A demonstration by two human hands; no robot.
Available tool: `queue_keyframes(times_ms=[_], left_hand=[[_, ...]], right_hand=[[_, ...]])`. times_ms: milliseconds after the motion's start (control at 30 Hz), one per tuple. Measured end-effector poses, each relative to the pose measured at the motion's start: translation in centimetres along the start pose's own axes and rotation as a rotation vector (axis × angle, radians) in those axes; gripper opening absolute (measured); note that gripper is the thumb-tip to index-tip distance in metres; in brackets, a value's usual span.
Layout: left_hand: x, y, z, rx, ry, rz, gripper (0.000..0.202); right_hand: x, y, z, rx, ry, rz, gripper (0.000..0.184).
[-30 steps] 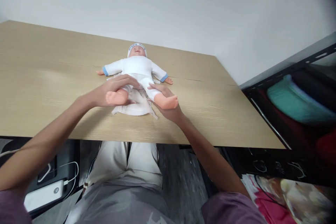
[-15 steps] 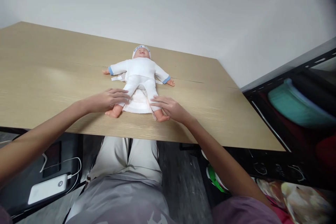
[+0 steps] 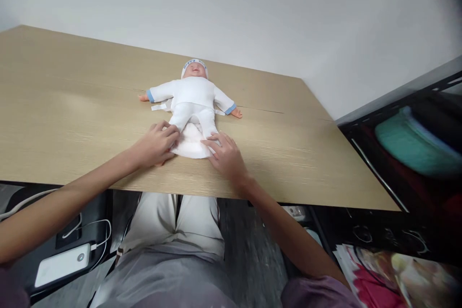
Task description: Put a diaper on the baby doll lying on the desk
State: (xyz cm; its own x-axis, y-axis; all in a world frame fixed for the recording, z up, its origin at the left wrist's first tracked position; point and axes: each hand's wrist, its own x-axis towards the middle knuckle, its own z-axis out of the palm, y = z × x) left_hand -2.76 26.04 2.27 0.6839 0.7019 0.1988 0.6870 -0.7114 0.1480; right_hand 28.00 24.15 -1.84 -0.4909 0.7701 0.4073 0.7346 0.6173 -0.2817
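Note:
A baby doll (image 3: 194, 90) in a white outfit with blue cuffs and a lettered white cap lies face up on the table, its head away from me. Spread beneath it is a white diaper (image 3: 193, 148), its front part showing between the legs and its tabs sticking out at both sides of the waist. My left hand (image 3: 157, 144) has bent fingers closed at the diaper's front left corner, covering most of the doll's lower leg and foot. On the other side my right hand (image 3: 228, 158) pinches the front right corner and hides the foot there.
The wooden table (image 3: 90, 130) runs up to a pale wall. Below its left edge lies a white power bank (image 3: 62, 264) with a cable, on a black surface. On the right are a dark rack with a teal item (image 3: 415, 142) and a bag of mixed things (image 3: 415, 274).
Both hands have gone from lying over the doll's legs with stretched fingers to bent fingers gripping the diaper's front corners. The doll stays in place; the view has shifted slightly.

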Motion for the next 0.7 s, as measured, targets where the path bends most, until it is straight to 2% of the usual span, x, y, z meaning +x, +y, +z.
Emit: queue_keyframes(times_ms=[67,200,367,433,533,633,700], left_hand=[[0.7,-0.3,-0.7,-0.056,0.008,-0.028,0.017],[2.8,-2.0,-2.9,-0.294,0.075,-0.124,0.028],[7.2,-4.7,-4.5,-0.400,0.279,-0.134,0.032],[9.4,-6.0,-4.4,-0.430,0.307,-0.192,0.033],[12.7,-8.6,-3.6,-0.565,0.278,-0.326,0.030],[15.3,-11.3,-2.1,-0.741,0.256,-0.397,0.031],[16.3,-12.7,-1.1,-0.859,0.244,-0.420,0.033]], right_hand=[[0.9,0.5,-0.1,0.059,0.025,0.015,0.031],[3.8,2.0,-1.4,0.254,0.110,0.047,0.017],[8.9,4.3,-2.2,0.386,0.309,0.087,0.026],[11.2,5.6,-1.8,0.404,0.334,0.123,0.030],[14.8,8.0,-0.4,0.509,0.275,0.280,0.035],[18.0,10.3,1.5,0.779,0.132,0.474,0.037],[19.2,11.2,2.3,0.941,0.063,0.536,0.041]])
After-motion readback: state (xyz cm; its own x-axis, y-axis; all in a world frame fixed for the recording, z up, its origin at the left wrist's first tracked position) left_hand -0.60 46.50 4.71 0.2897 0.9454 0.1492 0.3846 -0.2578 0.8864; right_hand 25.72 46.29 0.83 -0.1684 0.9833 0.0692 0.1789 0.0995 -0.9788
